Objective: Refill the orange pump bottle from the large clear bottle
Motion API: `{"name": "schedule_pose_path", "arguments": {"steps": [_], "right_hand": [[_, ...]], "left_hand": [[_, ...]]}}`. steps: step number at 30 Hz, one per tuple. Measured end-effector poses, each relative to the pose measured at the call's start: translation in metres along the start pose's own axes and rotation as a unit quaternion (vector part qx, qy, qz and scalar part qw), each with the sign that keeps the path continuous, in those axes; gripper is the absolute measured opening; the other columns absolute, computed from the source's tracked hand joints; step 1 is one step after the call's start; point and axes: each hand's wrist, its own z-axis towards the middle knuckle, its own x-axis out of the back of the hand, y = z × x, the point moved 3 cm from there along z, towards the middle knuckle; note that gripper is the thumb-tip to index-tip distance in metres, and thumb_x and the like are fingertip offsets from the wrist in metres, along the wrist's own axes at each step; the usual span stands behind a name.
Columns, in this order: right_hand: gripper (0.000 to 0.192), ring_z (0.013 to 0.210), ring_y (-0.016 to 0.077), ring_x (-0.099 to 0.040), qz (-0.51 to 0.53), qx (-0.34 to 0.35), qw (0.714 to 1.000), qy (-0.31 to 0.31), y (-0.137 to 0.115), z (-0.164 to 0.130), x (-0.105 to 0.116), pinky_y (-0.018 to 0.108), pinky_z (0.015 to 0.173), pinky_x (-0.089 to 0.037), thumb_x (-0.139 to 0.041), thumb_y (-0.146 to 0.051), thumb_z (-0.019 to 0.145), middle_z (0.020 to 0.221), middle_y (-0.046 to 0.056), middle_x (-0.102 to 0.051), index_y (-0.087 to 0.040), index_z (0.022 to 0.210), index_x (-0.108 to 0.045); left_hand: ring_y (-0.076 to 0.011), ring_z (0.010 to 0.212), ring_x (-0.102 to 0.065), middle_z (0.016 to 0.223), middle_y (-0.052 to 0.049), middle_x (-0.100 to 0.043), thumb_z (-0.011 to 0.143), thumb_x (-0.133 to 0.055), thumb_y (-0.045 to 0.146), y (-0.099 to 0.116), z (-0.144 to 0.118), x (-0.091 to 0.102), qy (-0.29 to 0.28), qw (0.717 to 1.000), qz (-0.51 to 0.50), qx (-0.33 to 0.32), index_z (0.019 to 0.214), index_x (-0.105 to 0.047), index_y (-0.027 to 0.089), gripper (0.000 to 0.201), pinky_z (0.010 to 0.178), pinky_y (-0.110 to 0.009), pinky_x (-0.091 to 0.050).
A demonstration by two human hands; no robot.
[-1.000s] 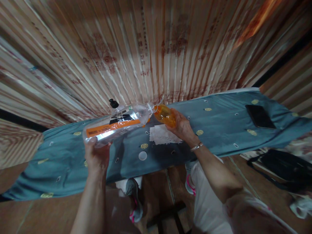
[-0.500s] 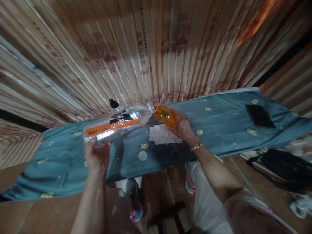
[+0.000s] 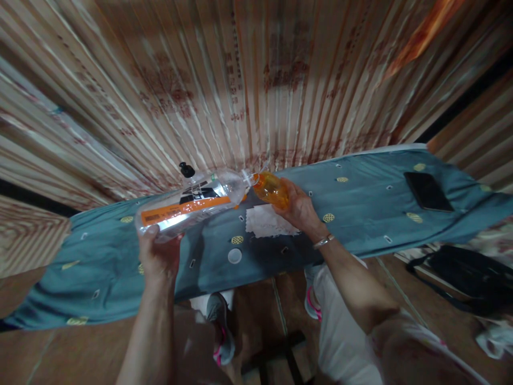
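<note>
My left hand grips the base of a large clear plastic bottle with an orange and black label, held nearly on its side above the table. Its neck meets the mouth of a small bottle of orange liquid, which my right hand holds tilted toward it. Both bottles hover over a table covered in a blue patterned cloth. A white paper napkin lies under the small bottle, and a white cap rests on the cloth in front of it.
A black cap-like object sits at the table's back edge. A dark phone lies on the cloth at the right. A striped curtain hangs behind. A black bag rests on the floor at right; my feet show below.
</note>
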Motion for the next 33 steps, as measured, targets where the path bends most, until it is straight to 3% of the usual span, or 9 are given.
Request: {"name": "schedule_pose_path", "arguments": {"steps": [5,14,22,33], "right_hand": [[0.079,0.147,0.0465,-0.09,0.006,0.001,1.0,-0.002,-0.0025,0.001,0.0026,0.073,0.131,-0.077,-0.085,-0.033,0.109,0.162,0.027,-0.089,-0.016,0.181,-0.058],[0.081,0.146,0.047,-0.091,0.002,0.0,1.0,0.004,-0.0017,0.0013,0.0018,0.073,0.131,-0.078,-0.088,-0.031,0.105,0.163,0.029,-0.088,-0.014,0.179,-0.058],[0.08,0.149,0.0457,-0.09,0.003,0.009,1.0,0.005,-0.0007,-0.0003,0.0001,0.072,0.13,-0.079,-0.087,-0.033,0.109,0.163,0.026,-0.089,-0.018,0.182,-0.057],[0.082,0.15,0.0467,-0.089,-0.001,-0.004,1.0,-0.009,0.0026,-0.0006,0.0005,0.075,0.133,-0.076,-0.09,-0.033,0.108,0.166,0.027,-0.086,-0.017,0.183,-0.06]], "left_hand": [[-0.0378,0.109,-0.088,0.12,-0.011,-0.093,0.08,-0.103,0.066,-0.0005,0.0013,0.0022,0.01,1.0,0.005,0.003,0.119,-0.088,0.033,0.053,0.071,-0.041,-0.062],[-0.0388,0.115,-0.088,0.129,-0.011,-0.095,0.08,-0.102,0.065,0.003,-0.0046,-0.0062,0.022,1.0,-0.008,0.01,0.12,-0.09,0.034,0.051,0.073,-0.042,-0.067],[-0.0421,0.119,-0.088,0.123,-0.011,-0.094,0.08,-0.102,0.064,0.0028,-0.0024,-0.0032,0.014,1.0,-0.002,0.014,0.113,-0.088,0.035,0.046,0.078,-0.048,-0.069],[-0.0368,0.113,-0.087,0.124,-0.011,-0.094,0.078,-0.102,0.061,-0.001,-0.0015,0.0006,0.035,0.999,-0.009,0.016,0.11,-0.088,0.033,0.045,0.074,-0.041,-0.066]]}}
